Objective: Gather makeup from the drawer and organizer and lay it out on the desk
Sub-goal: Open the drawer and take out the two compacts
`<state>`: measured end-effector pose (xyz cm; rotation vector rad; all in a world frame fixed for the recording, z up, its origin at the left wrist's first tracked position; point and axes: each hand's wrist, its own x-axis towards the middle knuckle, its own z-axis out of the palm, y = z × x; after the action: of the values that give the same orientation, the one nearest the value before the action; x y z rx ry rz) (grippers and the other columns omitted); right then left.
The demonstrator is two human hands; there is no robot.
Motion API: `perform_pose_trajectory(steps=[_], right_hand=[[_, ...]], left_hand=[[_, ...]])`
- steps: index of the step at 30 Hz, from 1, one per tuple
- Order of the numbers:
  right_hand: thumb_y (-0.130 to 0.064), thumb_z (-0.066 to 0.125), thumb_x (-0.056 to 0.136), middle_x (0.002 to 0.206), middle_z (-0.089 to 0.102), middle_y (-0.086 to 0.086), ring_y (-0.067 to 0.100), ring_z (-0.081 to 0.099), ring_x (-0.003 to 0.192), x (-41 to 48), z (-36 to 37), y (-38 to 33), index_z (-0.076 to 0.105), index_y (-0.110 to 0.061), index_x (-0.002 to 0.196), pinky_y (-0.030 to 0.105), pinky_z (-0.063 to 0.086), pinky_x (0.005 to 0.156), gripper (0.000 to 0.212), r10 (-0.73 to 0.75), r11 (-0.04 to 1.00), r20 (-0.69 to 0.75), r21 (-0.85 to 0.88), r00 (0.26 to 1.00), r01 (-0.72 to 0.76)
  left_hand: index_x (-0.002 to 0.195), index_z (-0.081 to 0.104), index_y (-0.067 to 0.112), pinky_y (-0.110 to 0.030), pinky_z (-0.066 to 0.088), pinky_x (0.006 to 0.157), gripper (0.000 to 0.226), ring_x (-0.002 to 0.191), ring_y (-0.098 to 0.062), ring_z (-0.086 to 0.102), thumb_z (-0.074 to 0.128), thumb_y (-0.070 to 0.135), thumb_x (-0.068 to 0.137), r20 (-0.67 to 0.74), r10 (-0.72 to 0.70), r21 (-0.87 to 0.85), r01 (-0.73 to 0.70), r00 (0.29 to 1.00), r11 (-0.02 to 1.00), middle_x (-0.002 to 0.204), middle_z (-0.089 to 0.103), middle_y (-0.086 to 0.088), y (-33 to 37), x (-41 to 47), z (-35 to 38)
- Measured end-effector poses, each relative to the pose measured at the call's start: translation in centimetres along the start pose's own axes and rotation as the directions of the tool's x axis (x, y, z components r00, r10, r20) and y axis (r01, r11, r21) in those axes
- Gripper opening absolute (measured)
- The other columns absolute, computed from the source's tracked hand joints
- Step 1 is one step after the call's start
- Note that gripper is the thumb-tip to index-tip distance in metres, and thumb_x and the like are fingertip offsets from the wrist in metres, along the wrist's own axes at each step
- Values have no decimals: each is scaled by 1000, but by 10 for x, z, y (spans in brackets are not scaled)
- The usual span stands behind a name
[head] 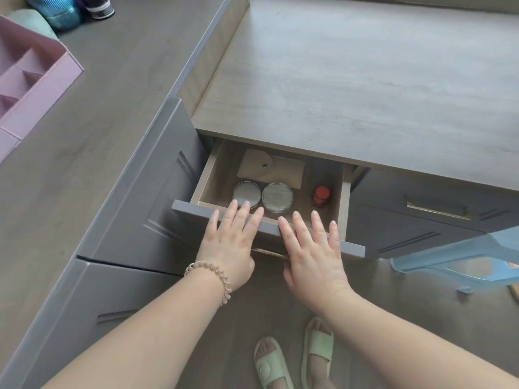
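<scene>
A grey drawer [352, 248] under the desk top [365, 80] stands partly pulled out. Inside lie two round silver-lidded jars [276, 197], side by side at the front, a small red-capped bottle [321, 195] to their right, and a flat beige pouch [271, 171] behind them. My left hand [230, 242] and my right hand [311, 248] lie flat on the drawer front, fingers straight and apart. The thumbs are tucked below by a gold handle. A pink divided organizer [33, 80] sits on the side counter at far left.
A glittery blue item [53, 9] and a dark jar [99, 7] stand at the back of the left counter [112, 108]. A light blue plastic stool [463, 256] is at right, by a second drawer with a gold handle [438, 210]. My feet in green slippers are below.
</scene>
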<state>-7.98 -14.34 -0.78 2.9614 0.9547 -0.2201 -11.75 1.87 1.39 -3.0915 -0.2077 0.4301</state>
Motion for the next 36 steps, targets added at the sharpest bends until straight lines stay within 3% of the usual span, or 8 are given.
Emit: perform_pose_trajectory(steps=[11, 14, 16, 19, 22, 26, 30, 36], right_hand=[[-35, 75, 51, 144, 45, 11, 42, 39, 132, -57, 4, -27, 35, -17, 142, 58, 18, 105, 101, -28, 998, 45, 64, 999, 25], [-43, 72, 57, 143, 46, 10, 41, 40, 132, -66, 3, -30, 37, -18, 141, 56, 19, 106, 95, -29, 996, 62, 81, 998, 24], [-54, 60, 69, 143, 47, 9, 38, 40, 133, -69, 1, -30, 37, -20, 141, 54, 17, 108, 83, -33, 996, 47, 88, 998, 29], [-60, 39, 83, 146, 44, 6, 33, 39, 135, -59, -13, -24, 38, -23, 142, 52, 15, 109, 70, -34, 991, -57, 124, 998, 40], [-56, 35, 87, 148, 41, 6, 31, 35, 137, -27, -27, -8, 36, -25, 142, 51, 11, 112, 63, -3, 993, -127, 118, 992, 18], [-49, 45, 87, 150, 38, 7, 32, 31, 139, 22, -24, 11, 35, -26, 142, 51, 9, 114, 60, -63, 996, -83, 61, 995, 68], [-48, 46, 90, 157, 22, 6, 30, 14, 145, 54, 2, 13, 24, -28, 146, 50, 0, 115, 64, -173, 982, 3, 80, 985, 172], [-48, 51, 87, 156, 21, 8, 33, 12, 143, 77, 45, 6, 16, -28, 147, 51, 2, 115, 72, -168, 979, 93, 131, 981, 155]], left_hand=[[145, -20, 29, -48, -7, 116, 88, 145, -23, -15, 47, 32, 88, 83, -5, -6, 6, 997, 1000, 159, -12, 1, 2, -65, 10], [146, -17, 30, -47, -6, 117, 87, 146, -21, -13, 46, 37, 87, 94, 2, -25, 1, 996, 1000, 159, -11, 1, 1, -72, 8], [147, -13, 31, -47, -4, 118, 83, 146, -20, -14, 41, 49, 86, 103, 2, -54, 4, 995, 999, 159, -10, 1, 2, -76, 6], [149, 7, 29, -45, 4, 117, 78, 147, -24, 0, 32, 64, 83, -32, 0, -128, -5, 999, 992, 160, 3, -5, -2, -72, -3], [145, 27, 22, -44, 19, 110, 72, 142, -26, 25, 32, 60, 83, -245, 5, -95, -29, 969, 995, 154, 28, -8, -11, -44, -18], [148, 12, 23, -41, 21, 113, 69, 144, -20, 17, 42, 47, 91, -84, -25, -101, 17, 996, 995, 157, 18, -2, -19, 20, -31], [147, 17, 21, -42, 25, 111, 73, 141, -21, 23, 54, 39, 87, 38, -43, -111, 47, 998, 993, 155, 24, -3, -18, 68, -8], [142, 23, 18, -41, 34, 103, 87, 133, -23, 35, 69, 43, 73, 193, -147, -158, 179, 970, 971, 144, 36, -4, -20, 82, 40]])
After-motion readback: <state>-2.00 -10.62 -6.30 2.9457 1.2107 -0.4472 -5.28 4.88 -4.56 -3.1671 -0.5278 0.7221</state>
